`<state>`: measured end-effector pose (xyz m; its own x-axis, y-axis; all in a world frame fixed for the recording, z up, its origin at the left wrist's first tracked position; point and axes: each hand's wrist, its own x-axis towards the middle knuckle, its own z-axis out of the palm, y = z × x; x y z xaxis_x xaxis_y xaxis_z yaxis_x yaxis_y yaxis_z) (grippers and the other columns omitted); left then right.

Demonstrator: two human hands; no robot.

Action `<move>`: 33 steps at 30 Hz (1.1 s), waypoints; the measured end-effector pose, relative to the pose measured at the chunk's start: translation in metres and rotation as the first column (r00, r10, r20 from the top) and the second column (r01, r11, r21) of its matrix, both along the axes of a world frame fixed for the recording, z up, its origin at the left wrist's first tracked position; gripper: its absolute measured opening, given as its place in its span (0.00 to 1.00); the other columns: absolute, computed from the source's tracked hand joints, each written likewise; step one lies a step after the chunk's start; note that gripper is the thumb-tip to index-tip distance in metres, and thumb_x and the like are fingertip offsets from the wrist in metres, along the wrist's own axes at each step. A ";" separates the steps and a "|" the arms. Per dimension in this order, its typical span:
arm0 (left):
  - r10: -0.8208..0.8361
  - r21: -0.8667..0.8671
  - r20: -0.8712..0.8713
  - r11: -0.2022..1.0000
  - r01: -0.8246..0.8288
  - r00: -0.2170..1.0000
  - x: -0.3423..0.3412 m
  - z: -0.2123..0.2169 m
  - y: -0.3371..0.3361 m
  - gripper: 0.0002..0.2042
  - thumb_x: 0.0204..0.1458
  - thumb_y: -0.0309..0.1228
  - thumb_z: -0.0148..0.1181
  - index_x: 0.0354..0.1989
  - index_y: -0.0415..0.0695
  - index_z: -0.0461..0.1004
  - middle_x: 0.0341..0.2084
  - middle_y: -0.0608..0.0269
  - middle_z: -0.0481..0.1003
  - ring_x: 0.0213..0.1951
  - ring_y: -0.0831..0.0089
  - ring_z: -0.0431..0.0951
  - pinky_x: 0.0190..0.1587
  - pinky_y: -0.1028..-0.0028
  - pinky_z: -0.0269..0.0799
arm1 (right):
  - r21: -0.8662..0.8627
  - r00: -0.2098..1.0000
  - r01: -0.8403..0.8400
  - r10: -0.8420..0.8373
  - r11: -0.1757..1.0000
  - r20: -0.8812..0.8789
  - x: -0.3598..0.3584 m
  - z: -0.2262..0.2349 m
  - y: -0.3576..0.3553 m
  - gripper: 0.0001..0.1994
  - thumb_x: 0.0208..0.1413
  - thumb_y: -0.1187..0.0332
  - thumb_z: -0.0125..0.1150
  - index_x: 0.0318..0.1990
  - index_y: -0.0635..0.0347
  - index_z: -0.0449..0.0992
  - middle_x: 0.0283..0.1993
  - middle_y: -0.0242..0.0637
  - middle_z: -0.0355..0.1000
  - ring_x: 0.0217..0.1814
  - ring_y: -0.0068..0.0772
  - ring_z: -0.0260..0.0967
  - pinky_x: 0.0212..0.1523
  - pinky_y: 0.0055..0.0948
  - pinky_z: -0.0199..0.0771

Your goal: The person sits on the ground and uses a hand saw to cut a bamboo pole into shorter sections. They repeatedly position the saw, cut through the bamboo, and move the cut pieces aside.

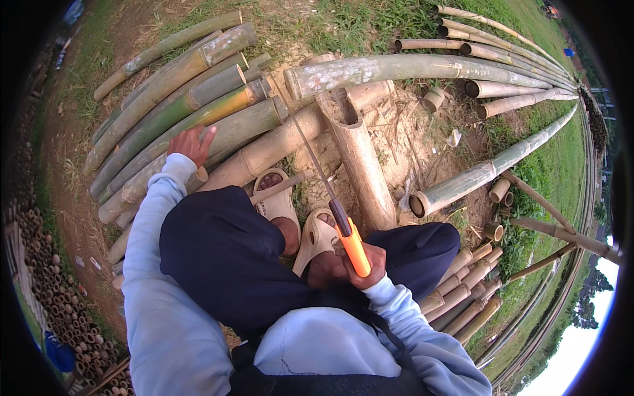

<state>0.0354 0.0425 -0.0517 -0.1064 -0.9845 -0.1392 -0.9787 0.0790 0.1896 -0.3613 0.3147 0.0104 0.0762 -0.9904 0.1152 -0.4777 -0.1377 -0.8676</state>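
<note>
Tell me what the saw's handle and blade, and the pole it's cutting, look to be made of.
The saw handle in the right hand looks like smooth, glossy orange plastic with a dark collar. The saw blade appears to be thin, dull grey metal. The bamboo pole is tan, dried bamboo, with visible node rings.

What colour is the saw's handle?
Bright orange; the saw handle shows best in the head view.

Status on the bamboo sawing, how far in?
Done: short cut pieces lie at the right, and more are stacked by the right knee. In hand: the right hand grips the orange-handled saw, its blade reaching the pole being cut; the left hand steadies the bamboo. Cut depth is not visible. Left: many long poles remain whole.
</note>
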 end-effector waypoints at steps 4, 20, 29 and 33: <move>0.011 0.073 0.022 0.997 -0.012 1.000 0.002 0.017 0.003 0.34 0.64 0.61 0.41 0.54 0.40 0.78 0.41 0.36 0.80 0.48 0.40 0.79 0.54 0.49 0.71 | -0.174 0.994 -0.028 0.009 0.984 -0.109 -0.011 0.033 -0.011 0.07 0.48 0.77 0.68 0.35 0.65 0.78 0.24 0.42 0.72 0.21 0.49 0.72 0.24 0.37 0.71; 0.153 0.012 -0.040 0.988 -0.153 0.987 0.137 0.030 0.086 0.32 0.64 0.60 0.40 0.53 0.44 0.80 0.46 0.38 0.79 0.51 0.39 0.76 0.58 0.50 0.68 | 0.033 0.911 0.402 -0.403 0.915 0.092 -0.042 0.049 0.009 0.05 0.56 0.80 0.57 0.36 0.72 0.79 0.24 0.40 0.75 0.23 0.27 0.72 0.39 0.33 0.81; 0.297 0.120 0.012 0.947 -0.296 0.955 0.145 0.038 0.141 0.31 0.65 0.59 0.41 0.56 0.44 0.78 0.51 0.37 0.76 0.56 0.43 0.73 0.62 0.52 0.65 | -0.126 0.854 0.510 -0.484 0.851 0.188 -0.054 0.064 -0.005 0.03 0.57 0.80 0.56 0.33 0.70 0.75 0.19 0.33 0.68 0.18 0.21 0.62 0.25 0.23 0.68; 0.288 0.128 0.035 0.948 -0.290 0.957 0.157 0.025 0.167 0.33 0.64 0.61 0.40 0.56 0.44 0.78 0.51 0.38 0.77 0.56 0.43 0.74 0.62 0.52 0.66 | -0.116 0.796 0.588 -0.547 0.800 0.258 -0.051 0.078 -0.002 0.04 0.58 0.75 0.60 0.32 0.67 0.75 0.18 0.32 0.67 0.20 0.24 0.63 0.30 0.28 0.71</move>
